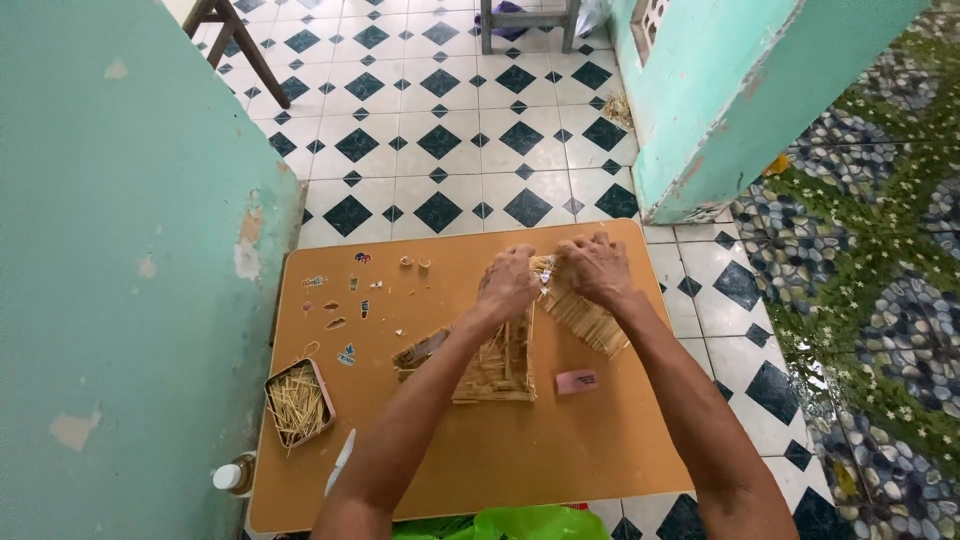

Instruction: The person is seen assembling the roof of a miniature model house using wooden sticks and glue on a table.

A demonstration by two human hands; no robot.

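My grip is closed with both hands on one stick panel: my left hand pinches its upper edge from the left, and my right hand clamps the same edge just beside it, fingers curled over the top. The panel slants down and right from my hands towards the right side of the bench. Something small and pale sits between my fingertips, though I cannot tell what it is.

Going from the left: a green wall runs along the bench's left edge. Down by the near left corner stands a bottle with a white cap, off the bench. On the bench beside it lies a tin full of loose sticks, with a white tool just right of it near the front edge. Above the tin, small stickers dot the board.

In the middle, under my left forearm, lies a flat mat of the same sticks, with a darker piece jutting from its left side. Just right of the mat lies a pink eraser, close below the panel's lower end.

At the near edge a green bag shows between my arms. Beyond the bench the floor is white tile with dark diamonds, with stool legs at the far left.
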